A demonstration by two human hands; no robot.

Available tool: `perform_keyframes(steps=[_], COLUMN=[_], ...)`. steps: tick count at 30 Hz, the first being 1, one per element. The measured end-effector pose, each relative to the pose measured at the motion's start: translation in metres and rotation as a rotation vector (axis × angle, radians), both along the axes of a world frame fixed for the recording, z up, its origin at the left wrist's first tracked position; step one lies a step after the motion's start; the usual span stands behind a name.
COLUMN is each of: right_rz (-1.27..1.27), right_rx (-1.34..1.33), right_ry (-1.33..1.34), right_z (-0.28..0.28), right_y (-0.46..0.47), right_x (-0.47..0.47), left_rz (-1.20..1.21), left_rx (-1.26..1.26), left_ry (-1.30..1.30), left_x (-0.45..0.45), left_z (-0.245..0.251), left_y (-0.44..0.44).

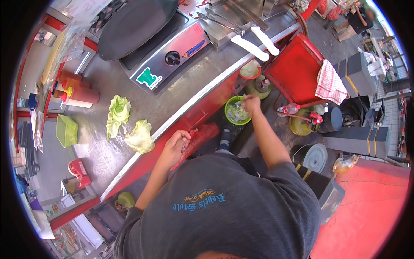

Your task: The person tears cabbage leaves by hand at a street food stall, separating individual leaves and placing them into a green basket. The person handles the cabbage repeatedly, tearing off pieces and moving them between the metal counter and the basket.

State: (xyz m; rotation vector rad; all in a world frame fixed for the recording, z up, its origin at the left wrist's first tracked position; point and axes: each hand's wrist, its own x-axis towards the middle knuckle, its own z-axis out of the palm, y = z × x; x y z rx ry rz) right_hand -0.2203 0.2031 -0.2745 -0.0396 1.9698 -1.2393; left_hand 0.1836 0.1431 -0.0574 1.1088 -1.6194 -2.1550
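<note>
My left hand (177, 146), its fingers curled, is at the counter's front edge. A red plastic bag (205, 135) is right beside its fingertips; whether they grip it, I cannot tell. My right hand (251, 105) reaches low over the rim of a green plastic basket (238, 121). Pale green shredded leaves and whitish scraps (235, 111) lie in the basket. The right fingers are bent, and what they hold is too small to make out. On the steel counter (97, 155) are a partly peeled lettuce head (119, 110) and a loose lettuce leaf (140, 136).
A gas griddle (168, 55) with a dark pan (136, 29) stands at the back. Two white-handled knives (250, 48) jut over the counter edge. Sauce bottles (82, 94) and a green tray (67, 130) are left. A red chair (294, 68) and gas cylinders (299, 123) crowd the right.
</note>
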Motion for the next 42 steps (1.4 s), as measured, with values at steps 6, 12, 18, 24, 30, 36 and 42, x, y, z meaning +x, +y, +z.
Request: perform_keyframes(steps=[6,12,18,24,30,36,42], right_rz=[-0.046,0.548,0.642,0.228,0.175,-0.075,0.578], right_rx=[0.069,0.328,-0.269,-0.583,-0.583,0.049,-0.004], right_ry=[0.795,0.298,-1.002,-1.288,-1.225,-0.290,-0.149], right_z=[-0.036,-0.075,-0.022,0.060,0.027,0.011,0.061], right_y=[-0.094,-0.071,0.028,0.051,0.059,0.041,0.033], right_x=[-0.136,-0.125,0.054,0.139,0.112,0.035,0.022], left_rz=[0.005,-0.023,-0.312,-0.717,-0.773,-0.466,0.142], left_rx=[-0.073,-0.140,-0.533,-0.920,-1.003,-0.910,-1.083], left_ry=[-0.131,-0.092,-0.008,0.023,0.234,0.254,-0.221], left_x=[-0.014,-0.039,-0.087,-0.119,-0.100,-0.032,0.078], left_z=[0.003,0.004,-0.006,-0.059,-0.048,0.026,0.045], left_y=[0.011,0.004,0.002,0.015,0.020,-0.011,-0.032])
